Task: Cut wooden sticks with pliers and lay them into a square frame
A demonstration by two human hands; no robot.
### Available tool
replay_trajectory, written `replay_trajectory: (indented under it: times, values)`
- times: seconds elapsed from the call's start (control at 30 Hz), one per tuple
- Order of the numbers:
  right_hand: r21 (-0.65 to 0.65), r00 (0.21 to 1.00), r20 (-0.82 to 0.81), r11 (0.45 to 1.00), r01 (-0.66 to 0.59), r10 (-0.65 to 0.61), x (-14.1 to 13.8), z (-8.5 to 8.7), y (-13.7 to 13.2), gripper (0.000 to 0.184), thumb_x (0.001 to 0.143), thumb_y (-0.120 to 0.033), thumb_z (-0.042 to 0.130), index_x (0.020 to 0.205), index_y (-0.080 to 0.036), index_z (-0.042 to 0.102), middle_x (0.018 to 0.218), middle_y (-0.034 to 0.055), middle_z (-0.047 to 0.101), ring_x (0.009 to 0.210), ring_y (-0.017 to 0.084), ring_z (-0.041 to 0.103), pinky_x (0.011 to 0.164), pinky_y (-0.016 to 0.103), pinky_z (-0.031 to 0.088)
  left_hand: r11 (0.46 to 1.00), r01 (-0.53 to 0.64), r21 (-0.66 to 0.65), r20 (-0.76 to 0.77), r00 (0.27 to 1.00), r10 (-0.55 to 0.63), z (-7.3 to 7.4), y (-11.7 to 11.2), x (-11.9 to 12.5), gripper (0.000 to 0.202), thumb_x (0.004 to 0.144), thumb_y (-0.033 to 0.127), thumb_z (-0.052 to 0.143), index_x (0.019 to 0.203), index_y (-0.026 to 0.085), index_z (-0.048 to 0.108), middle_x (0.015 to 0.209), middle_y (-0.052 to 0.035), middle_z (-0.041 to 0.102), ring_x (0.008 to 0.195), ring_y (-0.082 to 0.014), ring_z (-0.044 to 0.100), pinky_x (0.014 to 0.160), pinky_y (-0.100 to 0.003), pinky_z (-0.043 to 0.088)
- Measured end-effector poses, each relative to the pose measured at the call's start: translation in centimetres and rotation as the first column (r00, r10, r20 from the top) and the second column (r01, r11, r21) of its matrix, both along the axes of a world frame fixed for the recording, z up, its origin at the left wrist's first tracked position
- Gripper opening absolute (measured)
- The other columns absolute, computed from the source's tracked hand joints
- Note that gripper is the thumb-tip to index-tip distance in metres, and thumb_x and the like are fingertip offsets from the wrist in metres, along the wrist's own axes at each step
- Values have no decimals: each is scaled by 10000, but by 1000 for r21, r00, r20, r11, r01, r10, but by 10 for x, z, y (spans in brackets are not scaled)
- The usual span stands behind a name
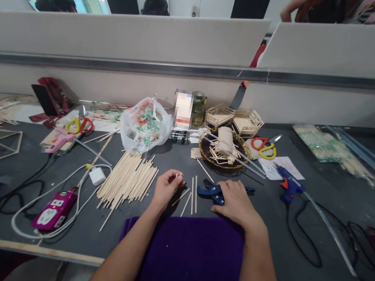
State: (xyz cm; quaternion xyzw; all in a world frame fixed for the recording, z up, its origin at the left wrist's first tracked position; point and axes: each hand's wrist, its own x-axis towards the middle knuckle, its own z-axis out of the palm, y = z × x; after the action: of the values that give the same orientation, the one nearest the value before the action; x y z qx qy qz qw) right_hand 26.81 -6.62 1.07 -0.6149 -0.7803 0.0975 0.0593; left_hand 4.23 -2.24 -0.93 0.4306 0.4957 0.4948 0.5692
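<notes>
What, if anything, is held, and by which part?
Right hand lies over the middle of the blue hand tool; a firm grip can't be confirmed. Left hand has fingertips pinched together; anything between them is too small to tell.

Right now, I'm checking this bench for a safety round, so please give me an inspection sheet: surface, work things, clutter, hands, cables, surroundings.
Surface: dark tabletop, purple cloth at the near edge.
Work things: stick pile left of the hands; loose sticks between them.
Clutter: filled plastic bag; pink glue gun; blue glue gun; scissors at both left and right.
Hands: left hand pinches a small pale piece; right hand lies over a blue tool, grip unclear.
Cables: white cable looped around a magenta power strip.
Surroundings: partition behind, people beyond.
</notes>
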Motion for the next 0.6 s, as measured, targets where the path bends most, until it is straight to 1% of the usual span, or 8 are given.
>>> replay_trajectory:
  times: [0.1,0.17,0.27,0.33,0.4,0.47,0.53,0.6]
  values:
    - [-15,1000,-8,1000,3,-3,-2,-2,-2,541,664,-454,749,1100,-173,598,1024,110,603,1052,310,537,1059,513,263,998,36,56,-34,999,-34,-2,-1,3,304,639,420,745,729,156,624,650,10,607,606,-111,574,622,-238,465]
    - [-29,999,-41,999,19,-20,-1,-1,-5,547,684,-475,732,1126,-179,604,1044,115,602,1074,316,536,1062,521,260,994,62,92,-75,996,-55,-3,-1,4,303,659,433,728,727,155,629,649,3,615,604,-110,555,616,-238,451]
    - [-118,993,-114,993,2,-16,1,7,-9,566,740,-470,697,1215,-185,580,1142,130,589,1102,308,542,1010,454,345,991,64,122,-101,993,-52,-5,0,4,303,678,440,719,745,154,648,682,-13,648,624,-117,563,631,-243,453]
    - [-164,989,-141,986,8,-32,-1,16,-9,517,816,-450,634,1257,-192,556,1191,128,585,1095,288,564,944,390,402,987,50,153,-121,992,-32,-5,1,4,288,691,431,714,755,154,673,725,-31,678,670,-132,589,663,-252,466]
    - [-166,990,-97,982,85,-102,-8,26,-3,392,901,-420,532,1219,-195,576,1158,124,608,1057,273,596,865,353,435,982,41,183,-147,989,-14,-5,2,4,271,702,421,708,760,157,694,767,-45,698,713,-146,609,688,-261,475]
    - [-140,983,6,973,182,-183,-18,31,9,312,949,-385,456,1119,-183,621,1085,129,631,1003,270,623,782,333,451,981,44,187,-151,988,-15,-5,3,4,265,705,418,704,762,159,700,783,-49,704,716,-150,615,684,-264,480]
    - [-122,976,92,971,206,-195,-30,31,23,280,947,-357,468,1021,-161,653,1038,144,638,947,268,641,730,326,455,983,43,180,-125,992,-21,-4,3,5,269,708,418,703,776,158,697,786,-51,704,703,-148,618,677,-266,485]
    - [-108,972,127,971,214,-200,-39,24,36,225,927,-299,510,949,-145,672,1009,164,640,936,270,640,707,321,458,978,31,205,-101,995,-11,-4,3,6,269,714,416,704,789,158,696,801,-58,704,732,-153,627,703,-275,493]
